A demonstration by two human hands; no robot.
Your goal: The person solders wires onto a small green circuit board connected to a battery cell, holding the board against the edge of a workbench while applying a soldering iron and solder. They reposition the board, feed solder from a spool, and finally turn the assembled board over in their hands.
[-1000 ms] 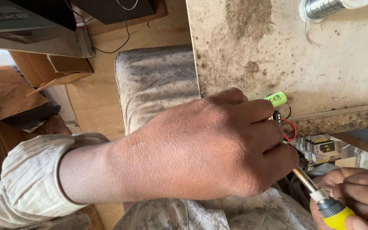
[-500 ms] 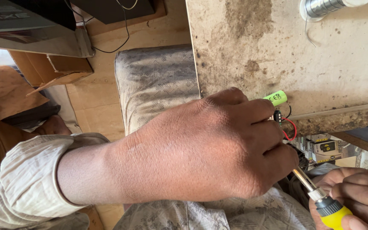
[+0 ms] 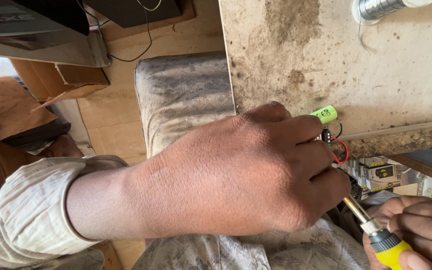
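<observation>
Head view, one moment at a stained work surface [image 3: 401, 75]. Left hand [image 3: 256, 175]: fingers curled closed around a small part at the surface edge, the part itself mostly hidden; a bright green cylindrical cell [image 3: 324, 115] pokes out just above the knuckles, with red and black wires [image 3: 341, 150] looping beside it. Right hand [image 3: 421, 230]: closed grip on a screwdriver [image 3: 376, 232] with yellow-and-black handle, its metal shaft angled up under the left fingers, tip hidden. Spool of solder wire [image 3: 381, 7] at the far edge. Grey patterned cushion [image 3: 186, 100] beneath the arms. Cardboard box [image 3: 66, 82] on the floor, left.
</observation>
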